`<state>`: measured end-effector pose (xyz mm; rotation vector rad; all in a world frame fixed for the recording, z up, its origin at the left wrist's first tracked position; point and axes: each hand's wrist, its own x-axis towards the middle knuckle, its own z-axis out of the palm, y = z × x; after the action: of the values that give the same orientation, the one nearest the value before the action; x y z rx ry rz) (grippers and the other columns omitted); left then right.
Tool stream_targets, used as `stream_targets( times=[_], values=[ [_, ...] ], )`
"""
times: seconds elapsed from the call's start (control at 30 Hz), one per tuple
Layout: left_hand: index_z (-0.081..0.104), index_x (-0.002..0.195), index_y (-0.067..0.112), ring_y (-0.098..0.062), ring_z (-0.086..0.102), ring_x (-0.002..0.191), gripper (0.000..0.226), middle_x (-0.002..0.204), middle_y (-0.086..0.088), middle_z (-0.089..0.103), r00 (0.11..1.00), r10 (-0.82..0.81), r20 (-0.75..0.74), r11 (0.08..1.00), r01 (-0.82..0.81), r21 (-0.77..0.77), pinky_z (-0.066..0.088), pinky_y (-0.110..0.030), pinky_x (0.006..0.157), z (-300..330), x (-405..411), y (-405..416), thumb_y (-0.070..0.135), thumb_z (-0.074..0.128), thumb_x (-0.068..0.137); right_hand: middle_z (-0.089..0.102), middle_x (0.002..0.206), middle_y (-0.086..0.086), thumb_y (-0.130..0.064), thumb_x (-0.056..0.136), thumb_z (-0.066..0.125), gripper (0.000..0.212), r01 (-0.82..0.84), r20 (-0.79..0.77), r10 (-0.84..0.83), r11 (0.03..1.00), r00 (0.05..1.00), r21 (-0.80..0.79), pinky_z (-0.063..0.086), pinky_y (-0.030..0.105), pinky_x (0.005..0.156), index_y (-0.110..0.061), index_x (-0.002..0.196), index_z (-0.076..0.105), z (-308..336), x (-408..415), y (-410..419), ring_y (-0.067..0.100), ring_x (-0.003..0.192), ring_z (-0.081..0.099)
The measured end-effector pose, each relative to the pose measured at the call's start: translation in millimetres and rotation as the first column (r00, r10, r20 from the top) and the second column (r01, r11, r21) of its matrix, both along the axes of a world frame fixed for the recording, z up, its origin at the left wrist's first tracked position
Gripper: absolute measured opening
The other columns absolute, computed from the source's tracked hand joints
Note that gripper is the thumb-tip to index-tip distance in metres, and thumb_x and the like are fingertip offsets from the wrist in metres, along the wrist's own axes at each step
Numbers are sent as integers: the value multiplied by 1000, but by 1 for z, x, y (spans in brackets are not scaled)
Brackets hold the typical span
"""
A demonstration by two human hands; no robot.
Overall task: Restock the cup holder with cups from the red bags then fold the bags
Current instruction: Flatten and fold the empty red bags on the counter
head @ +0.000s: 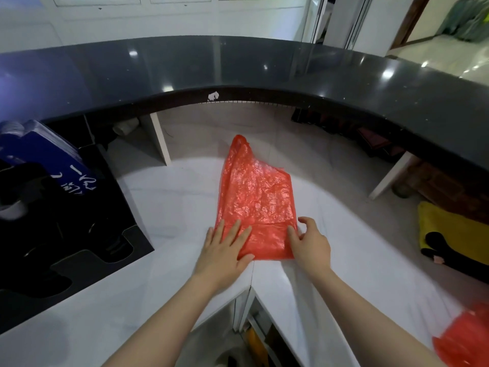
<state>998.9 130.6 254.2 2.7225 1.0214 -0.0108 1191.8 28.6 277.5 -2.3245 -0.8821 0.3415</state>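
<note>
- Head view, step in hand: we see a red bag [255,200] lying flat on the white bench [164,223], its narrow end pointing away from us. We judge this to be the folding stage for this bag.
- Head view, left hand [225,246]: the fingers are straight and spread, palm down, pressing the near left corner of the bag onto the bench.
- Head view, right hand [309,241]: the fingers touch the bag's near right edge, thumb lifted apart; we cannot tell whether they pinch the film or only press it.
- Head view, other task things: a second red bag [465,340] lies crumpled at the lower right, well apart. The black cup holder [66,234] stands at the left.
- Head view, next move: we judge that one edge must be lifted and laid over while the other hand pins the thin film.
- Head view, edges and room: the bench's near edge runs just under the wrists. Bare bench lies on both sides of the bag; the dark raised counter [238,67] overhangs beyond it.
</note>
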Motion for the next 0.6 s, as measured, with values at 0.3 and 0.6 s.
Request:
stream_targets(
  times=[0.3,0.6],
  values=[
    [3,150,40,-21,16,139,74,160,10,10,1000,-4,25,999,2,54,16,-42,114,5,-5,20,74,5,84,54,53,1,-18,95,48,27,-4,47,1,999,999,52,45,38,59,-20,122,52,0,-6,-7,26,58,56],
    [-3,149,42,-24,13,139,75,161,8,2,999,-49,-16,997,50,62,18,-43,110,0,-7,26,75,-2,82,57,117,6,-16,90,57,27,-136,337,96,986,937,98,47,38,88,-17,117,62,-8,-14,-11,28,107,53]
  ],
)
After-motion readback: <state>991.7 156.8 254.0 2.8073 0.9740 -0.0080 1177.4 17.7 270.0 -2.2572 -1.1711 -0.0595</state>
